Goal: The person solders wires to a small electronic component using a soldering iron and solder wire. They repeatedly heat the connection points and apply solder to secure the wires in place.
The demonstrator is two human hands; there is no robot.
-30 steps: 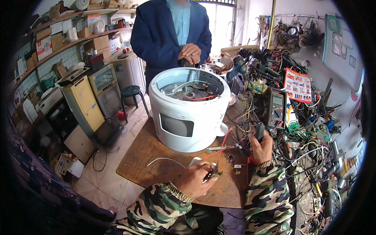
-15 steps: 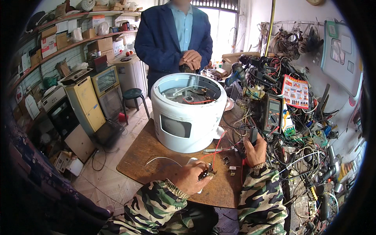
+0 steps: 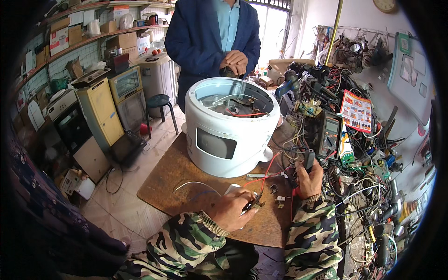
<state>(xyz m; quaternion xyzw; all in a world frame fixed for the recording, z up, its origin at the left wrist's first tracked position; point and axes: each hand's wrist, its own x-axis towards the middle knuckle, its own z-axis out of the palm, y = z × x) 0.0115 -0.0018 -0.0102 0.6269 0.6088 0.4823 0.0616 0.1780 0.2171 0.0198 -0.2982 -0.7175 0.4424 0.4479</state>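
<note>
My left hand (image 3: 232, 209) is closed around a small dark part (image 3: 252, 204) with wires at the front of the brown wooden board (image 3: 196, 196). A red wire (image 3: 269, 170) rises from beside it, and a pale wire (image 3: 198, 182) runs out to the left. Farther right, my right hand (image 3: 310, 179) grips a dark-handled tool (image 3: 308, 160); its working end is hidden. Behind both hands stands a white round appliance housing (image 3: 247, 135), open at the top with metal and wires inside. Small loose parts, including a white-topped one (image 3: 280, 199), lie between the hands.
A multimeter (image 3: 330, 136) leans among heaped wires (image 3: 368, 200) along the right side. Another person in a blue jacket (image 3: 193, 37) stands behind the housing, hands folded. A dark stool (image 3: 158, 101) and yellow cabinet (image 3: 100, 112) stand left of the board.
The view has shifted slightly, so the housing and both hands appear a little farther right. Both hands keep their grips and stay nearly in place over the board.
</note>
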